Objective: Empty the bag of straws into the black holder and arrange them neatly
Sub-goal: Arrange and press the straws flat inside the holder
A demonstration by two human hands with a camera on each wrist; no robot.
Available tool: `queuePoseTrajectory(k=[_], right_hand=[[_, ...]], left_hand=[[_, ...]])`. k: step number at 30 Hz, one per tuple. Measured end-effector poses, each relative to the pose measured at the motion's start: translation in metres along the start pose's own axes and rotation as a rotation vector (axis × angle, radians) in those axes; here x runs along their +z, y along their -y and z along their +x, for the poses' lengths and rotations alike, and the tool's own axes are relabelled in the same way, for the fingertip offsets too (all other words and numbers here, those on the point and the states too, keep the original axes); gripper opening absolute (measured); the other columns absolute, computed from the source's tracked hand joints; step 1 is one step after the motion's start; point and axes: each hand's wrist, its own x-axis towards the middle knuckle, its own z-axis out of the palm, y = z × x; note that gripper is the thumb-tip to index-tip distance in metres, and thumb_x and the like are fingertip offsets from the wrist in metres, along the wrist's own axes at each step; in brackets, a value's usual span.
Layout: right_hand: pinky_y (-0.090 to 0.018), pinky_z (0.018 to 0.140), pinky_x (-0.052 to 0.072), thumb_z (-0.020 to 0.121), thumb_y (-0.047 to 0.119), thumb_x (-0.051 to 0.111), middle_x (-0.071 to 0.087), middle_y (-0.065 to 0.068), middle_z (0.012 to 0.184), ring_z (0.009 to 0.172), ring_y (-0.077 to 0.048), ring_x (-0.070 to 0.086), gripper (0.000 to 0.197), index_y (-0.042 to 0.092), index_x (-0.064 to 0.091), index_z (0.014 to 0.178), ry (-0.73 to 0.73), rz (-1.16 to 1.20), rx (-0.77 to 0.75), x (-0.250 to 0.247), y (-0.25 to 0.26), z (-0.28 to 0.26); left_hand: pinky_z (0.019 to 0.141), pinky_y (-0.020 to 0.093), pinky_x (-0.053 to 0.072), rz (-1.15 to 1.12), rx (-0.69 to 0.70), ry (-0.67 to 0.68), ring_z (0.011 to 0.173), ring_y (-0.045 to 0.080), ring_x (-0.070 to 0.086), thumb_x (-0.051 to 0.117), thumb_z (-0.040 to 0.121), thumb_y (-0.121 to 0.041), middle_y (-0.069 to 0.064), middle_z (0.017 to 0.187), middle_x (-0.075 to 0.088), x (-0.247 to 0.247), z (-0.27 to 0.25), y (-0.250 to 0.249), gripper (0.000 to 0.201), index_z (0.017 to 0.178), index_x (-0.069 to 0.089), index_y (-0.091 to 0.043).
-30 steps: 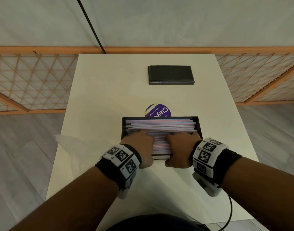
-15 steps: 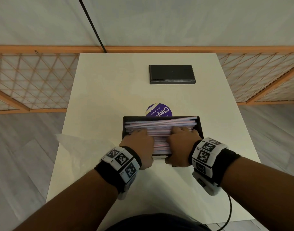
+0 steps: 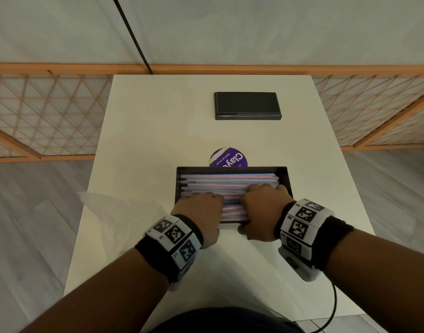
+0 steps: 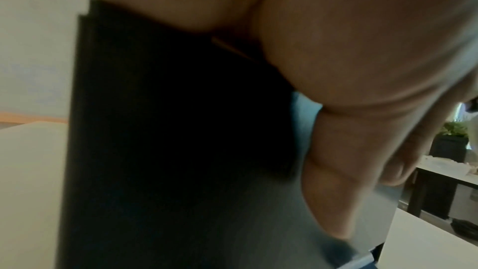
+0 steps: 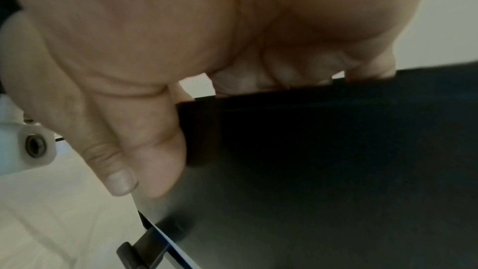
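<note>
The black holder (image 3: 286, 179) sits at the middle of the white table, filled with pink, blue and white straws (image 3: 230, 182) lying lengthwise. My left hand (image 3: 199, 207) and right hand (image 3: 261, 205) sit side by side on the near half of the pile. Their fingers curl down onto the straws and the fingertips are hidden. In the right wrist view my thumb (image 5: 155, 150) presses the holder's outer near wall (image 5: 336, 140). The left wrist view shows my left thumb (image 4: 336, 181) beside the dark wall (image 4: 168, 130). The clear bag (image 3: 119, 212) lies flat and empty to the left.
A black lid (image 3: 247, 105) lies at the far side of the table (image 3: 158, 131). A round purple sticker (image 3: 230, 158) peeks out behind the holder. Orange lattice fencing (image 3: 45, 111) borders the table's far end. A cable (image 3: 333, 306) hangs off the near right edge.
My right hand's fingers have slid farther across the straws toward the far wall. The far straws lie flatter and more parallel. The left hand has barely moved.
</note>
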Motion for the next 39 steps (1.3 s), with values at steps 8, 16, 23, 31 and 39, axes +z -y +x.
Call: queuePoseTrajectory(k=[8, 16, 23, 31, 39], right_hand=[[-0.047, 0.098, 0.038, 0.070, 0.058, 0.064, 0.054, 0.005, 0.117, 0.110, -0.024, 0.056, 0.060, 0.032, 0.049, 0.122, 0.001, 0.104, 0.004, 0.006, -0.003, -0.002], [-0.043, 0.097, 0.044, 0.074, 0.065, 0.058, 0.059, 0.005, 0.114, 0.107, -0.021, 0.058, 0.057, 0.028, 0.055, 0.118, -0.034, 0.073, -0.005, 0.008, -0.004, -0.005], [-0.035, 0.083, 0.052, 0.073, 0.053, 0.063, 0.062, 0.008, 0.090, 0.091, -0.019, 0.063, 0.035, 0.028, 0.057, 0.096, -0.004, 0.138, -0.011, 0.008, -0.005, -0.001], [-0.037, 0.087, 0.049, 0.070, 0.059, 0.061, 0.050, 0.002, 0.111, 0.104, -0.024, 0.055, 0.050, 0.028, 0.062, 0.109, 0.004, 0.103, 0.003, 0.019, -0.006, 0.005], [-0.035, 0.089, 0.049, 0.075, 0.049, 0.065, 0.064, 0.005, 0.103, 0.095, -0.022, 0.062, 0.051, 0.025, 0.042, 0.115, -0.028, 0.202, 0.007, 0.017, -0.006, 0.001]], left_hand=[[0.105, 0.043, 0.047, -0.045, 0.028, 0.010, 0.126, 0.024, 0.050, 0.074, 0.086, -0.041, 0.002, 0.136, 0.046, -0.004, 0.002, 0.004, 0.064, 0.138, 0.042, -0.021], [0.112, 0.046, 0.041, 0.066, 0.066, -0.061, 0.128, 0.024, 0.051, 0.068, 0.088, -0.049, -0.001, 0.136, 0.053, -0.007, -0.009, 0.001, 0.062, 0.139, 0.044, -0.022], [0.105, 0.045, 0.049, 0.045, 0.035, 0.048, 0.123, 0.025, 0.055, 0.066, 0.090, -0.044, 0.002, 0.135, 0.054, 0.000, -0.005, 0.002, 0.056, 0.137, 0.048, -0.019], [0.107, 0.046, 0.045, 0.027, -0.012, 0.053, 0.129, 0.026, 0.045, 0.067, 0.089, -0.043, 0.005, 0.136, 0.042, 0.001, 0.000, 0.002, 0.050, 0.133, 0.056, -0.021], [0.102, 0.041, 0.049, 0.016, 0.003, 0.006, 0.120, 0.024, 0.057, 0.065, 0.091, -0.039, 0.002, 0.131, 0.057, -0.001, -0.002, 0.001, 0.047, 0.133, 0.054, -0.020]])
